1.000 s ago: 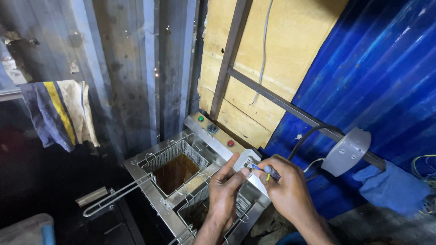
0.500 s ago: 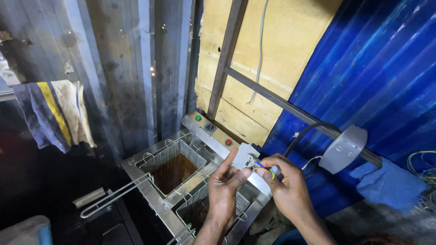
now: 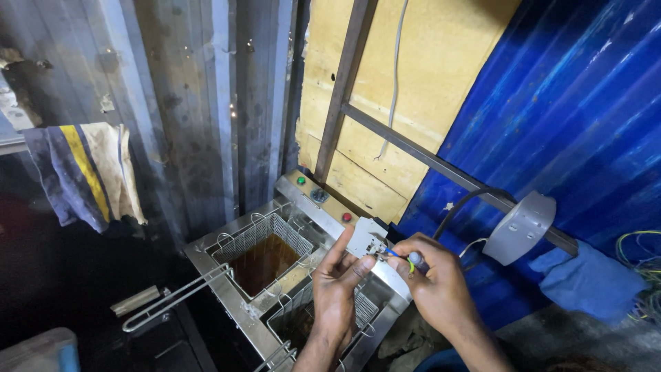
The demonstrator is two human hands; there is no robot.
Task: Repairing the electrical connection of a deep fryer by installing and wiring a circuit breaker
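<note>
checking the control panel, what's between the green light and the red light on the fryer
In the head view, a dark round knob sits on the panel between the green light and the red light.

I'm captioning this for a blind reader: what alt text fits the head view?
Two bare hands work over a steel twin-basket fryer: the left hand holds a small grey part, and the right hand puts a screwdriver to it. Behind are a blue corrugated wall and a hanging cloth.

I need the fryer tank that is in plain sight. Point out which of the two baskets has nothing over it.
The far basket, the one farther from the person, with brown oil showing through its wire. The near basket lies partly under the left hand.
</note>
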